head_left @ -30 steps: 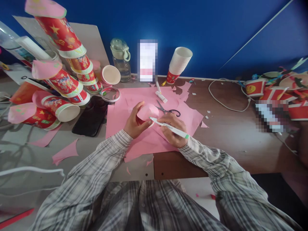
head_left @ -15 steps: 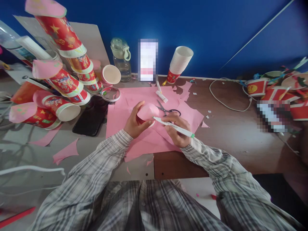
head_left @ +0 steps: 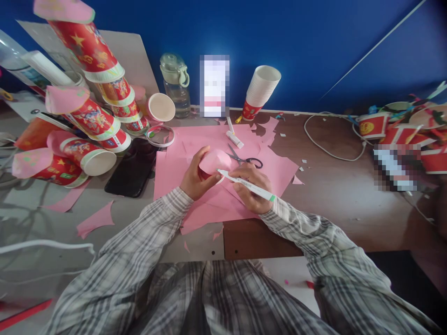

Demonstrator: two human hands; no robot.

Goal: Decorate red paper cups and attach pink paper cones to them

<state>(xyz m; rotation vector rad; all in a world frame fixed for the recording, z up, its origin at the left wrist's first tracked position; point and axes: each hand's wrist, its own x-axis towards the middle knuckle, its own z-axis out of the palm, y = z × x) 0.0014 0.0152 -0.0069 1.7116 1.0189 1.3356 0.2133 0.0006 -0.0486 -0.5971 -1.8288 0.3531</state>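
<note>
My left hand (head_left: 196,177) grips a paper cup wrapped in pink paper (head_left: 213,162), lying on its side over a sheet of pink paper (head_left: 223,144). My right hand (head_left: 248,190) holds a white marker (head_left: 247,186) with a green end, its tip touching the cup's rim. Black-handled scissors (head_left: 244,160) lie just beyond my right hand on the pink sheet. Both sleeves are grey plaid.
Decorated red cups with pink tops (head_left: 87,116) are piled at the left. A black phone (head_left: 131,170), a tape roll (head_left: 160,136), a water bottle (head_left: 175,83), a stack of white cups (head_left: 260,90), a glue stick (head_left: 233,138) and a white cable (head_left: 324,139) lie around. More red cups (head_left: 401,130) sit at right.
My right hand and the marker shifted slightly right, then back left against the cup's rim. The left hand and cup stayed in place.
</note>
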